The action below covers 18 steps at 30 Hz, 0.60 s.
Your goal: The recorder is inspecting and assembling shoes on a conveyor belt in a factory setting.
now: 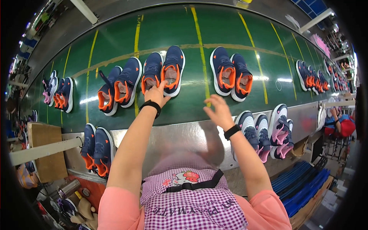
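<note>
My left hand (156, 94) rests on the heels of a pair of navy shoes with orange lining (165, 73) lying on a green conveyor belt (191, 30). The fingers touch both heels; a firm grip is not visible. My right hand (218, 111) hovers open, fingers spread, above the belt's near edge, holding nothing. It is nearest a second navy and orange pair (231, 74) farther up the belt. Both wrists wear black bands.
More navy and orange pairs (119, 84) (61, 94) (312, 76) lie along the belt. On the steel ledge (180, 134) stand a navy and orange pair (96, 149) and navy, white and pink shoes (268, 132). A cardboard box (46, 151) is left; blue trays (303, 184) right.
</note>
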Each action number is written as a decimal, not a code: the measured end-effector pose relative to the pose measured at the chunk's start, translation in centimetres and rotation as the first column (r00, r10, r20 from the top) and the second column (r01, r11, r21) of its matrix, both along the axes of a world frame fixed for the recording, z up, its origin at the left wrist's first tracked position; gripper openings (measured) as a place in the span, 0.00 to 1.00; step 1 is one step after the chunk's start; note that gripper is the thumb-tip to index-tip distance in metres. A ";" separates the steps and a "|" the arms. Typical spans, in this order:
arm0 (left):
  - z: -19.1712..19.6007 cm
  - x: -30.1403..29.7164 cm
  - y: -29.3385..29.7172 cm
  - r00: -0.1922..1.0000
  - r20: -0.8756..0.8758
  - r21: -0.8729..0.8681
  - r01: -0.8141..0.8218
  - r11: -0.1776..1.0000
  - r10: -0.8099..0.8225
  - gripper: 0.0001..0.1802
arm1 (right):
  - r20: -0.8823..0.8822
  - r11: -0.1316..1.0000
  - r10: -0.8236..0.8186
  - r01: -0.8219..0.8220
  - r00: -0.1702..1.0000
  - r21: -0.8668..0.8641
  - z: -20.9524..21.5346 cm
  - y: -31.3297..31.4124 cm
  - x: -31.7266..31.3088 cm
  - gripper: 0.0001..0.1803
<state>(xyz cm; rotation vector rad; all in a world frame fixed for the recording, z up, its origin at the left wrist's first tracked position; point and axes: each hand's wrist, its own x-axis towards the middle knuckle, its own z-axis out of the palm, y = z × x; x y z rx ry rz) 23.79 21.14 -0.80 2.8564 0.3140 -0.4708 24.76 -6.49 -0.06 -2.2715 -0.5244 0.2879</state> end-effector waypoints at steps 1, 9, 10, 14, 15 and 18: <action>-0.7 0.0 0.4 1.000 -0.005 -0.003 0.007 1.000 -0.007 0.32 | -0.036 0.999 0.038 -0.037 0.999 0.026 1.0 0.7 -1.2 0.16; 4.4 -8.5 0.9 0.991 -0.078 -0.267 0.081 0.960 -0.105 0.24 | -0.952 0.696 0.081 0.667 0.295 0.266 1.3 2.3 -7.0 0.11; 5.5 -10.6 0.9 0.987 -0.099 -0.277 0.092 0.956 -0.124 0.23 | -0.942 0.747 0.065 0.610 0.329 0.264 1.2 2.6 -7.7 0.13; 8.7 -18.7 -1.1 0.995 -0.042 -0.253 0.082 0.964 -0.096 0.21 | -0.771 0.953 0.032 0.214 0.636 0.216 1.5 4.5 -11.2 0.28; 9.2 -20.3 -2.2 0.997 -0.035 -0.235 0.059 0.970 -0.069 0.20 | -0.671 0.985 0.039 0.085 0.741 0.151 1.5 5.2 -12.2 0.37; 9.0 -24.8 -4.2 0.995 -0.050 -0.305 0.063 0.950 -0.083 0.21 | -0.647 0.990 0.136 -0.124 0.751 0.065 2.4 6.3 -15.1 0.44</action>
